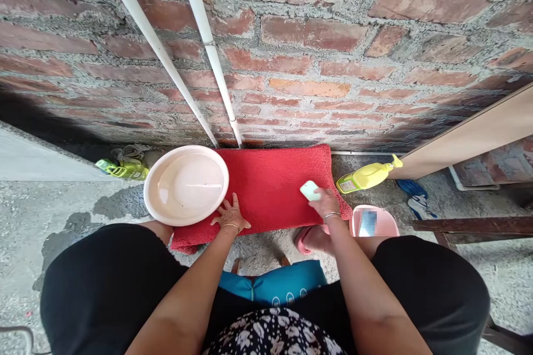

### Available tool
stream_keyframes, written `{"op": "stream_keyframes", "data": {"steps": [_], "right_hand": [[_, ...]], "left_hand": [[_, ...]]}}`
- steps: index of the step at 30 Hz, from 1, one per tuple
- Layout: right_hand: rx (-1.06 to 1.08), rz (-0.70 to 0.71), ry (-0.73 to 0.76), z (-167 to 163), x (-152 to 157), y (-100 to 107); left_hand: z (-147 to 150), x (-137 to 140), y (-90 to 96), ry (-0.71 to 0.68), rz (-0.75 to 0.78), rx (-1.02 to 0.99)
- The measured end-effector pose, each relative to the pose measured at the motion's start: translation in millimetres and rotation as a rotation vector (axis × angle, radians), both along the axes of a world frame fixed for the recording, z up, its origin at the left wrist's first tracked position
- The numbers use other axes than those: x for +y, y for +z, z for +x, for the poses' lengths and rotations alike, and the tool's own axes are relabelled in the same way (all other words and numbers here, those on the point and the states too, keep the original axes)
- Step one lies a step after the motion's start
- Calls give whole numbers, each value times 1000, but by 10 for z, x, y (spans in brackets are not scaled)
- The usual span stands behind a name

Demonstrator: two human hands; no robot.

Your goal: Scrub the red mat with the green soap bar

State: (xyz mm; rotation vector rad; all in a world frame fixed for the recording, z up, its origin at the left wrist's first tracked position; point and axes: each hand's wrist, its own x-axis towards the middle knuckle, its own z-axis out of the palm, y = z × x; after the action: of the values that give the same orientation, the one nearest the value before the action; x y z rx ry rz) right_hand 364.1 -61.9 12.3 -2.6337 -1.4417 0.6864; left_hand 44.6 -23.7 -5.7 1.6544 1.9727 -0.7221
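A red cloth-covered surface [270,186] lies low in front of me, against the wall. My left hand [230,218] rests on its near edge with the fingers spread, close beside the rim of a pale basin [152,208]. The basin seems to hold clear water and stands on the left end of the red cloth. Over the right part of the cloth, my right hand [327,203] grips a pale green bar [308,189], shaped like a bar of soap. Whether the bar touches the cloth I cannot tell.
A yellow pump bottle [366,176] is right of the cloth, above a pink container [385,223]. Another green-yellow bottle [129,170] stands left of the basin. White pipes [214,61] run down the brick wall [300,33]. A wooden frame [470,228] is at right.
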Motion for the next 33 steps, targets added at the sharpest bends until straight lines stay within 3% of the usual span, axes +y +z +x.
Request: {"op": "stream_keyframes", "data": {"steps": [4, 7, 9, 11, 13, 15, 17, 22, 24, 26, 28, 31, 33], "right_hand": [[-102, -68, -366, 481, -230, 75], [-119, -10, -474, 360, -211, 105], [-84, 84, -350, 104, -90, 109], [-40, 143, -113, -188, 60, 101], [-5, 135, 110, -405, 169, 81], [27, 98, 203, -453, 190, 49], [51, 78, 101, -306, 114, 15], [-40, 48, -482, 324, -223, -1], [-82, 70, -571, 375, -252, 4], [-87, 133, -525, 266, -182, -6], [-60, 187, -327, 87, -57, -25], [-14, 162, -76, -63, 86, -31], [4, 95, -130, 6, 84, -7]], "left_hand": [[3, 0, 13, 0, 4, -6], [4, 3, 3, 2, 5, 0], [6, 7, -2, 6, -1, 2], [7, 10, 0, 8, -10, 2], [7, 12, 5, 7, -15, -1], [5, 13, 8, 6, -19, -3], [4, 15, 4, 7, -22, -2], [7, 17, -25, 14, -16, -2], [9, 16, -32, 15, -15, -2], [10, 13, -32, 15, -10, -2], [9, 11, -25, 15, -3, -1], [6, 9, -13, 10, -3, -3], [6, 9, -12, 8, -5, 0]]}}
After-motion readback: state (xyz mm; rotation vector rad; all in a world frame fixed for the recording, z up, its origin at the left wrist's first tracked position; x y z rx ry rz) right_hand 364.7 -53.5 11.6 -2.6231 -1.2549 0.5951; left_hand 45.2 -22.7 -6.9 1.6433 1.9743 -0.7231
